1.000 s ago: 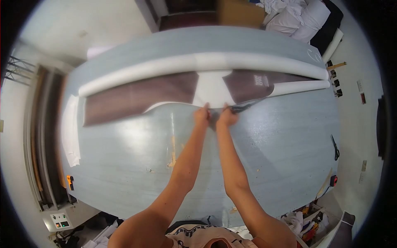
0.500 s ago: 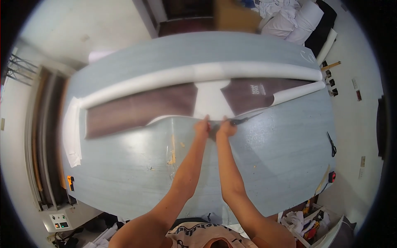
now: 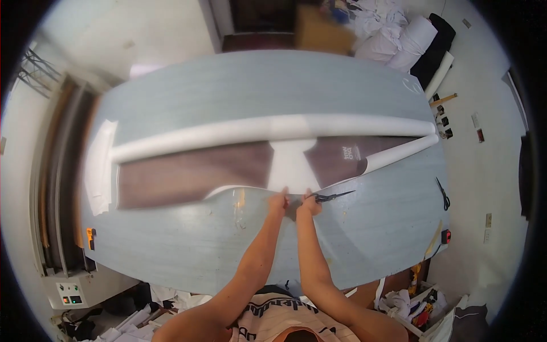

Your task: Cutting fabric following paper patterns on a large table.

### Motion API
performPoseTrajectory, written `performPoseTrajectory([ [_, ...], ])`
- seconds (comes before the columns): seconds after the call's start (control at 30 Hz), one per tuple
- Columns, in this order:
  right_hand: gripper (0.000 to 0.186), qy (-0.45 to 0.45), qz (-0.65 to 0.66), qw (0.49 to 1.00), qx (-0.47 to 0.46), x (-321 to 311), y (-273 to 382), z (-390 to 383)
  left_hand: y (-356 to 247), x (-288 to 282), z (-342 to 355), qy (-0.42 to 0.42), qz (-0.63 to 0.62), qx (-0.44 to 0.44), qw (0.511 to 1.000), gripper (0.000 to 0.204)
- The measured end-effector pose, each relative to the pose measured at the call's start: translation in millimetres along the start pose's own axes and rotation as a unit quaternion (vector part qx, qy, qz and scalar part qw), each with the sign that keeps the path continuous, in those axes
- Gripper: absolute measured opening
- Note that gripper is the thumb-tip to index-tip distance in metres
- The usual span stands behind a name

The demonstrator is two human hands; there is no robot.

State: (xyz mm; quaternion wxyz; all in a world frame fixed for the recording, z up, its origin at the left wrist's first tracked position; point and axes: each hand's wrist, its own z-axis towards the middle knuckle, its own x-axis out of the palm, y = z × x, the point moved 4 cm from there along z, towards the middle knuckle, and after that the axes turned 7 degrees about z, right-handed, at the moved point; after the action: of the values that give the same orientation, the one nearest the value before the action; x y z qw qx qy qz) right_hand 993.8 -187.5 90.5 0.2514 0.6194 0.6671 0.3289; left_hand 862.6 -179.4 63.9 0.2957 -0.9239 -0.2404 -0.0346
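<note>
A long sheet (image 3: 199, 174) with dark brown printed areas and a white strip in the middle lies across the table, attached to a long white roll (image 3: 228, 137). My left hand (image 3: 278, 203) pinches the sheet's near edge at the white strip. Just to its right, my right hand (image 3: 309, 205) is closed around dark-handled scissors (image 3: 335, 196), the blades pointing right. Its fingers also grip the same edge. At the right, part of the sheet curls into a narrower white roll (image 3: 401, 154).
The blue-grey table (image 3: 188, 245) carries a second pair of scissors (image 3: 443, 195) and a red-black tape measure (image 3: 446, 236) at its right edge. An orange tool (image 3: 90, 238) and a folded white piece (image 3: 101, 168) lie at left. White bundles (image 3: 393, 34) are piled beyond the far right corner.
Both hands have drawn nearer to me, dragging the sheet and its roll across the table. The view has also shifted slightly.
</note>
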Motion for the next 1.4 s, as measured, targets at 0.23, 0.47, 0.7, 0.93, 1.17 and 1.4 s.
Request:
performPoseTrajectory([
  [0.23, 0.024, -0.005, 0.081, 0.997, -0.011, -113.1, -10.3, 7.6, 74.1, -37.8, -56.0, 0.063, -0.013, -0.039, 0.997, 0.036],
  [0.47, 0.009, -0.043, 0.017, 0.995, -0.083, -233.9, -16.1, -23.9, 156.2, -97.6, -111.7, 0.065, 0.062, -0.057, 0.994, 0.039],
  [0.7, 0.025, -0.033, 0.026, 0.995, -0.093, -308.9, -27.7, -51.6, 195.1, -149.1, -151.5, 0.058, 0.070, -0.055, 0.994, 0.038],
  [0.93, 0.028, -0.049, 0.068, 0.992, -0.095, -356.9, -39.0, -36.3, 220.2, -156.9, -185.4, 0.080, 0.102, -0.038, 0.991, 0.038],
  [1.17, 0.012, -0.026, 0.070, 0.993, -0.088, -377.5, -20.1, -57.3, 226.3, -174.6, -172.1, 0.085, 0.135, -0.070, 0.985, 0.035],
  [1.4, 0.009, 0.045, 0.004, 0.986, -0.163, -525.0, 19.0, -48.6, 228.7, -183.9, -164.3, 0.079, 0.109, -0.112, 0.984, 0.023],
])
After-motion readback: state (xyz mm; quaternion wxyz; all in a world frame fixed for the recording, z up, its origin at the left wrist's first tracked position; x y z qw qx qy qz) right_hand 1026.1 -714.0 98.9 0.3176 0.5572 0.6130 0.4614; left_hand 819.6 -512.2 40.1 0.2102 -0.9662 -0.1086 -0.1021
